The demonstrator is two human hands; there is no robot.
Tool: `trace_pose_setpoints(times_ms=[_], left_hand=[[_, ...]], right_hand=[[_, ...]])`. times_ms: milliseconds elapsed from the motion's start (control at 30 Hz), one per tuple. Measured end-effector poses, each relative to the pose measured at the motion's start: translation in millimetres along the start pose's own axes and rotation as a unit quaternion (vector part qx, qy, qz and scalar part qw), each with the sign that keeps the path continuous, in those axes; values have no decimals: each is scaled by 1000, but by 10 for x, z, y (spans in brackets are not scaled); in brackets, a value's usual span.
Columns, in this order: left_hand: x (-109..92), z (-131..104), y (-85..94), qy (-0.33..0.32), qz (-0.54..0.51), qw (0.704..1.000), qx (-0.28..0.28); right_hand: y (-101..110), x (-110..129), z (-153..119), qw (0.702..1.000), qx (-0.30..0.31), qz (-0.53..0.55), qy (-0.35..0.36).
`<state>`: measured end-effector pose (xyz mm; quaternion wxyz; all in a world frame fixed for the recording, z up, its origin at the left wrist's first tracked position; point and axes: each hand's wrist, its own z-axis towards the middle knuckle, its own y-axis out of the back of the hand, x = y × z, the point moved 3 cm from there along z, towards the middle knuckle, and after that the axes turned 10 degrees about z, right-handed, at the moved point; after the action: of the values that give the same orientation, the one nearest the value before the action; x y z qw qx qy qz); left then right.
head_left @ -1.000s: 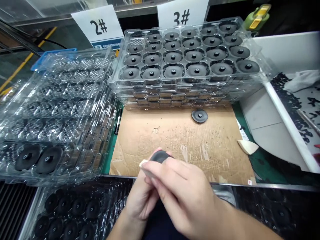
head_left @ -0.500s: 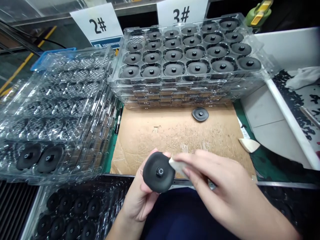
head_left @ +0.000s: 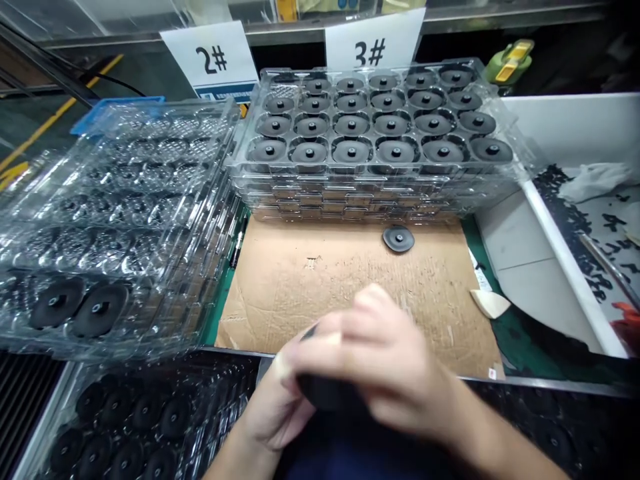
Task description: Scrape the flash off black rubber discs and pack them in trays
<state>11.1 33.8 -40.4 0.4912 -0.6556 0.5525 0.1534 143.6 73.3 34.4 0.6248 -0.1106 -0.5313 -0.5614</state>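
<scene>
Low in the view, my left hand [head_left: 277, 407] grips a black rounded part [head_left: 327, 392], which is largely covered by my other hand. My right hand [head_left: 380, 360] is bent over the top of that part, blurred by motion, with a pale piece [head_left: 327, 339] partly showing between its fingers. Beyond my hands, a similar black part [head_left: 399, 239] with a small central stem lies on the cardboard sheet [head_left: 280, 280]. A cream-coloured wedge [head_left: 490, 303] rests at the sheet's right edge.
Stacked clear trays of black parts [head_left: 352, 151] stand at the back. More clear trays [head_left: 115, 253] are at the left, two parts in their front row. Filled trays [head_left: 125, 427] sit lower left. A white bin [head_left: 570, 267] is at right; a green bottle [head_left: 509, 65] stands behind.
My right hand has moved left across the black part and now covers most of it. The view has shifted slightly, so the trays and signs sit lower in the picture.
</scene>
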Motion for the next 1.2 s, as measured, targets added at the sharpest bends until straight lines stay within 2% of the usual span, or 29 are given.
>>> trace_pose_setpoints(times_ms=[100,167,267,333,467,567,633,667,700,733,800,867,900,967,1067,1133,1200], left_hand=[[-17,-34,-33,4,-106,992,67],[-39,-63,-41,10,-185,976,111],[-46,-96,-14,15,-242,960,141],[-39,-110,8,16,-257,953,158],[-55,-124,32,6,-261,946,190],[-82,-124,45,-19,-224,956,188],[-86,-112,80,-72,-127,979,142],[-88,-104,111,-116,-43,987,99],[-92,-99,142,-169,62,982,50],[-100,-99,168,-227,174,958,3],[-106,-106,189,-326,357,874,-60],[-99,-107,188,-382,450,804,-70],[-97,-107,187,-396,471,786,-67],[-104,-108,185,-406,491,768,-66],[-130,-116,171,-398,491,773,-60],[-151,-122,162,-380,474,793,-48],[-164,-119,163,-328,451,829,-32]], right_hand=[[113,-461,-120,976,-79,49,-198],[78,-782,-268,950,-66,60,-299],[-109,-1090,-490,942,-21,67,-329],[-189,-1151,-594,942,-53,51,-327],[-122,-968,-619,941,-140,27,-307],[-64,-795,-576,946,-146,32,-288],[-98,-770,-587,946,-130,20,-295],[-126,-778,-604,947,-127,5,-295],[-155,-790,-625,948,-126,-13,-291],[-178,-798,-648,950,-129,-30,-283],[-200,-772,-684,954,-137,-40,-263],[-183,-681,-694,957,-150,-2,-247],[-167,-615,-686,957,-157,30,-242],[-139,-478,-646,951,-161,103,-243],[-148,-327,-546,938,-127,184,-264],[-180,-289,-475,926,-84,227,-289],[-209,-290,-419,907,-38,271,-321]])
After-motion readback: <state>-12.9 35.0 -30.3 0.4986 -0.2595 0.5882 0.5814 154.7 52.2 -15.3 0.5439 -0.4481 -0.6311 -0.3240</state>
